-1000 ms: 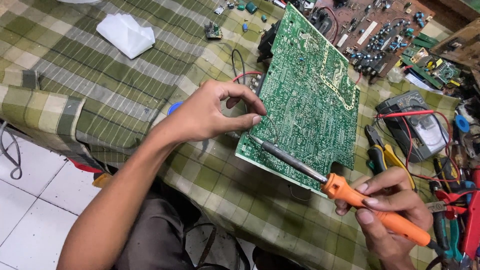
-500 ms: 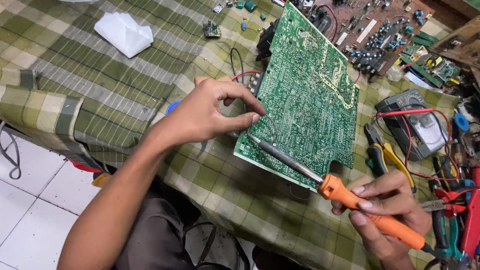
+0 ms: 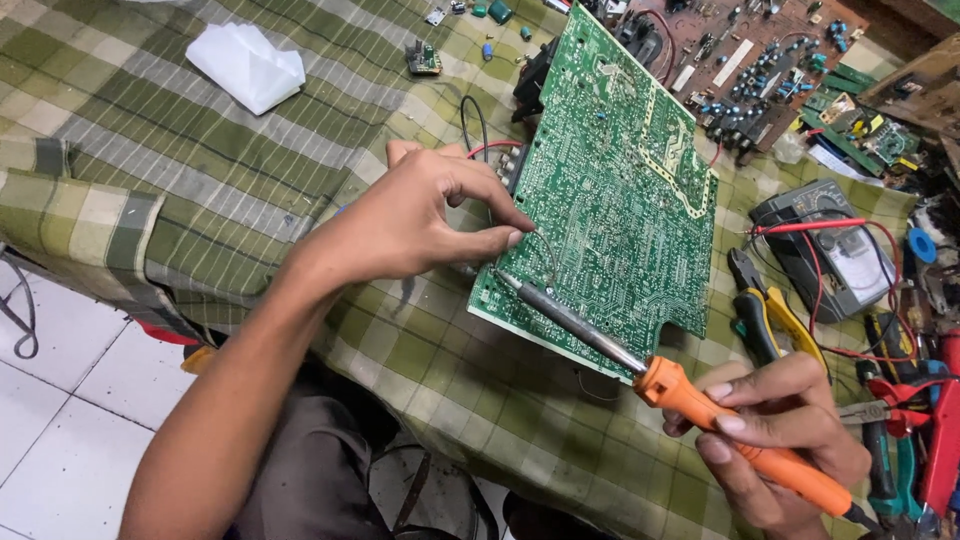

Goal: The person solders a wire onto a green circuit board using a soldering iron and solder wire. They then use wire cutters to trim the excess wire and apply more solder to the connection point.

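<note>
A large green circuit board (image 3: 620,190) lies tilted, solder side up, on the green checked tablecloth (image 3: 170,150). My left hand (image 3: 420,220) pinches a thin solder wire (image 3: 548,250) at the board's near left edge. My right hand (image 3: 780,440) grips the orange handle of a soldering iron (image 3: 690,395). Its grey metal tip rests on the board close to the wire and my left fingertips.
A white crumpled cloth (image 3: 245,65) lies at the far left. Brown circuit boards (image 3: 760,50) sit at the back. A multimeter (image 3: 835,250) with red leads, yellow-handled pliers (image 3: 765,315) and other tools crowd the right side. White floor tiles (image 3: 60,420) show at lower left.
The soldering iron's tip has shifted slightly left along the board's near edge toward my left fingertips. My left hand stays in place with the wire.
</note>
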